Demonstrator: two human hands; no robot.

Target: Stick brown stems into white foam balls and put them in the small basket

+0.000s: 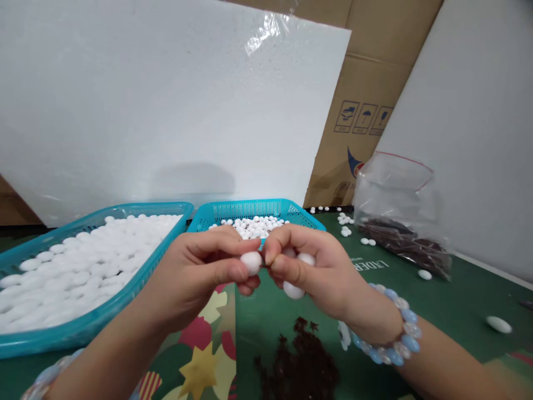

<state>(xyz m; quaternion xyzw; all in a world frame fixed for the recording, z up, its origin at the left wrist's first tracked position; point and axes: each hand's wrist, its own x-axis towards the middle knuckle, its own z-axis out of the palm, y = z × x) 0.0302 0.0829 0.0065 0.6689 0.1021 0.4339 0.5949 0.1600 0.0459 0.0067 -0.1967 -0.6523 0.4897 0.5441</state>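
My left hand point(208, 264) pinches a white oval ball point(251, 263) between thumb and forefinger. Facing it, my right hand point(312, 266) has its thumb and forefinger pressed together at the ball's right end, where a tiny dark bit shows; I cannot make out what it is. Tucked under the curled fingers of that hand are a few more white oval balls point(293, 290). Below both hands, a loose heap of dark brown pieces point(297, 364) lies on the green table covering point(250, 333).
A large blue basket point(120, 286) full of white balls stands at left. Behind my hands is a smaller blue basket point(250, 206) with more. At right sit a clear plastic bag point(400, 222) of brown pieces and stray balls point(498, 324). A white board point(166, 100) stands behind.
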